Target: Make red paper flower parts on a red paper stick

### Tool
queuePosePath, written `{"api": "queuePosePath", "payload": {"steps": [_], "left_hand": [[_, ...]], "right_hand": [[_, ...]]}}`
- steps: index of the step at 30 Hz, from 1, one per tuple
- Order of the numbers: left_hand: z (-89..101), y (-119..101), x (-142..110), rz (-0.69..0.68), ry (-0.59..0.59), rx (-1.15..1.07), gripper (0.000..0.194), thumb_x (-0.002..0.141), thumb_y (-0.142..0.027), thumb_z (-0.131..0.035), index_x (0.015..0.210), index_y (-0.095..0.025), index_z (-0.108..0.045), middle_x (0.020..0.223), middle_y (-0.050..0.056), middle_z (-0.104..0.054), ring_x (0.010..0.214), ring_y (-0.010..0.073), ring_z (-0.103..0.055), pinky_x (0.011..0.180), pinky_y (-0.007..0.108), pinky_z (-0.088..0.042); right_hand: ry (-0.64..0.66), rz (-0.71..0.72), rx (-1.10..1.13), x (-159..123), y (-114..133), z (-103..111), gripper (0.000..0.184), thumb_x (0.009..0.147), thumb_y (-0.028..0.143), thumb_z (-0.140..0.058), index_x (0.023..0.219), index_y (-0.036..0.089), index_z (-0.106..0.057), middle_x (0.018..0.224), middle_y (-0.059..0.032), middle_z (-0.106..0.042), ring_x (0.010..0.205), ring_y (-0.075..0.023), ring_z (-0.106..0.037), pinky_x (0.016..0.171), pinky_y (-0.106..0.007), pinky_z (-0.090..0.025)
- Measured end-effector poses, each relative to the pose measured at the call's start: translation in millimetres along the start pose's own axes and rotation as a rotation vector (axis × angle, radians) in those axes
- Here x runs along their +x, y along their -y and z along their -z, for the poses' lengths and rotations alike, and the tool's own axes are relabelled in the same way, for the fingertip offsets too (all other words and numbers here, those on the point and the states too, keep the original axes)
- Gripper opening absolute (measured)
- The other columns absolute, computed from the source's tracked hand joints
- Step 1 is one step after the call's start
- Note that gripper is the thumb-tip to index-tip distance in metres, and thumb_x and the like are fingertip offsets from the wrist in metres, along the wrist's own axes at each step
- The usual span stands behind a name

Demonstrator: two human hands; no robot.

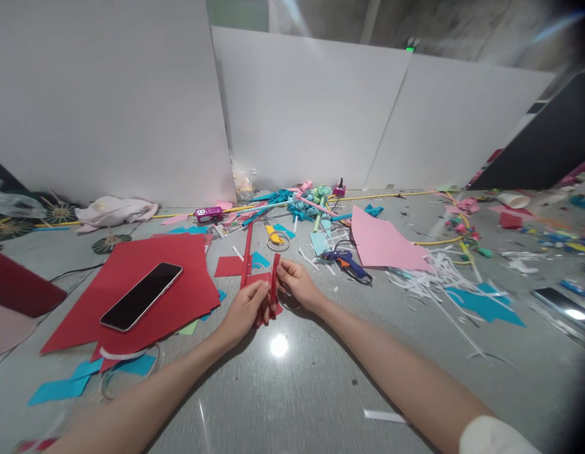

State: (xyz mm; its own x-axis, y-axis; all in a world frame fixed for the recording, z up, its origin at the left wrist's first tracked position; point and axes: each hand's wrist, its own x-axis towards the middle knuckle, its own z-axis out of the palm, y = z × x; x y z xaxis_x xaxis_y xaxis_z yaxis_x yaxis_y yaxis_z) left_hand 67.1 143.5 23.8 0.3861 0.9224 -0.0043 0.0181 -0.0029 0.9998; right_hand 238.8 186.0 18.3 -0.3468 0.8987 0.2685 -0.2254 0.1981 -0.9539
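A narrow red paper strip [273, 287] stands between both hands over the grey table. My left hand [245, 312] pinches its lower part, fingers closed around it. My right hand [298, 282] grips the strip's upper side with bent fingers. A small red paper piece [260, 277] lies under the hands. A long red rolled stick [246, 252] lies just left of the strip. A small red rectangle [229, 266] is beside it.
A black phone [141, 295] rests on a big red sheet [145, 284] at left. A blue glue gun [345, 261] and pink sheet [380, 243] lie right of the hands. Paper scraps [439, 277], another phone [561, 306] and white partition boards [311, 107] surround the area.
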Motion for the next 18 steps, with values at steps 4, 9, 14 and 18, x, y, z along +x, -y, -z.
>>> {"api": "queuePosePath", "payload": {"steps": [4, 9, 14, 18], "left_hand": [[0.9, 3.4, 2.2, 0.008, 0.028, -0.003, 0.05, 0.098, -0.065, -0.05, 0.093, -0.016, -0.06, 0.068, 0.003, -0.068, 0.046, 0.0115, -0.056, 0.04, 0.02, -0.036], [0.9, 4.5, 2.8, 0.014, 0.036, -0.004, 0.045, 0.098, -0.063, -0.052, 0.091, -0.018, -0.056, 0.066, 0.001, -0.067, 0.045, 0.0107, -0.054, 0.039, 0.02, -0.036], [-0.3, 1.6, 1.7, 0.006, 0.009, 0.039, 0.045, 0.098, -0.062, -0.053, 0.083, -0.02, -0.051, 0.063, 0.0, -0.065, 0.045, 0.0102, -0.053, 0.04, 0.02, -0.036], [-0.2, 0.2, 0.4, 0.01, -0.028, 0.043, 0.046, 0.099, -0.062, -0.049, 0.083, -0.02, -0.052, 0.061, 0.0, -0.064, 0.042, 0.0101, -0.052, 0.04, 0.02, -0.037]], "right_hand": [[0.029, -0.004, -0.008, -0.6, 1.9, -1.4, 0.049, 0.095, 0.068, -0.061, 0.087, 0.02, -0.057, 0.063, 0.0045, -0.055, 0.05, -0.0087, -0.044, 0.05, -0.022, -0.034], [-0.006, -0.043, 0.009, -1.3, 2.9, -1.6, 0.048, 0.095, 0.067, -0.061, 0.084, 0.02, -0.059, 0.064, 0.0026, -0.057, 0.052, -0.0099, -0.049, 0.052, -0.022, -0.038], [-0.043, -0.067, -0.016, -1.6, 3.9, -0.8, 0.047, 0.092, 0.065, -0.065, 0.097, 0.019, -0.069, 0.068, 0.0026, -0.057, 0.056, -0.0102, -0.05, 0.055, -0.022, -0.041], [-0.046, -0.059, -0.056, -2.5, 3.9, -1.5, 0.046, 0.093, 0.064, -0.064, 0.088, 0.018, -0.065, 0.066, 0.0026, -0.056, 0.054, -0.0096, -0.048, 0.053, -0.022, -0.039]]}}
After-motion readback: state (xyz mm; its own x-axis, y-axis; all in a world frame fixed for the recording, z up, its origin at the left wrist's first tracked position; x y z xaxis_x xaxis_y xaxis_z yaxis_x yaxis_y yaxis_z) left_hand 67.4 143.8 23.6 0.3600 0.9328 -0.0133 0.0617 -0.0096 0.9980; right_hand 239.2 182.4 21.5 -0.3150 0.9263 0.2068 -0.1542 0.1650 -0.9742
